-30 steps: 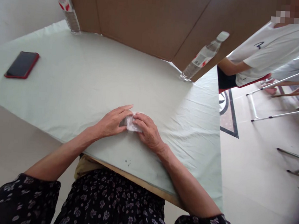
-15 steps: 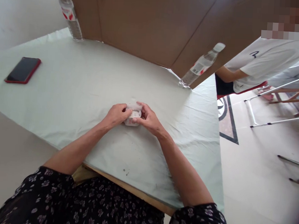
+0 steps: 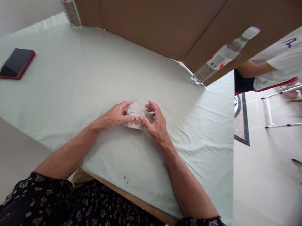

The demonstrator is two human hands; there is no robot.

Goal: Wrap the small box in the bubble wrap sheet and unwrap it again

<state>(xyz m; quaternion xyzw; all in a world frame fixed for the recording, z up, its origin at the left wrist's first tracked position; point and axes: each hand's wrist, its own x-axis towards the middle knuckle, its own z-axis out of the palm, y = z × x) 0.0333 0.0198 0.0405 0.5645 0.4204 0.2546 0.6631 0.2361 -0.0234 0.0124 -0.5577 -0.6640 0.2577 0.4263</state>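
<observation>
In the middle of the cloth-covered table lies a small clear plastic box [image 3: 135, 122] with whitish contents and red marks on its front; its thin see-through lid [image 3: 137, 107] stands raised at the back. My left hand [image 3: 116, 115] grips the box from the left, thumb across the front and fingers behind the left side. On the right, my right hand [image 3: 156, 123] has its fingers spread and lifted off, and only its thumb is at the box's right front edge. What exactly is inside is too small to tell.
A phone in a red case [image 3: 16, 64] lies at the far left. Water bottles, one at left [image 3: 70, 11] and one at right [image 3: 223, 57], stand against a tall cardboard panel [image 3: 146, 20] at the back. Beyond the right edge sits a person in a white shirt [image 3: 284, 66].
My right hand has opened and drawn slightly right, off the box. My left hand has shifted its thumb to the front, and the printed front shows more plainly. The view has moved a little.
</observation>
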